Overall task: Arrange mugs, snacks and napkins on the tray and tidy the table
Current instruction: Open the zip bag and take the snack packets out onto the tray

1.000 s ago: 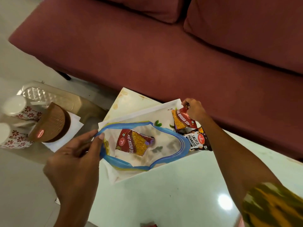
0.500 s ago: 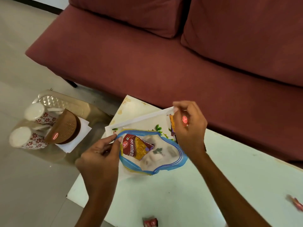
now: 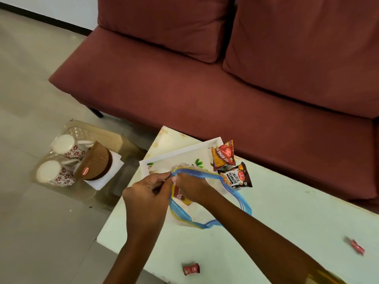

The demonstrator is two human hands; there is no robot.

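Observation:
A clear zip bag with a blue rim lies on the white floral tray at the table's far left corner. My left hand and my right hand meet at the bag's left end, both pinching the blue rim. A red snack packet shows inside the bag, partly hidden by my right hand. On the tray's right end lie a red and orange sev packet and a dark salted peanuts packet. Two floral mugs stand on a low glass side table to the left.
Beside the mugs sit a brown round box on white napkins. Two red wrapped candies lie on the pale green table. A maroon sofa runs along the table's far side.
My right hand let go of the sev packet, which now lies on the tray, and moved to the bag's rim beside my left hand. The bag's mouth has narrowed.

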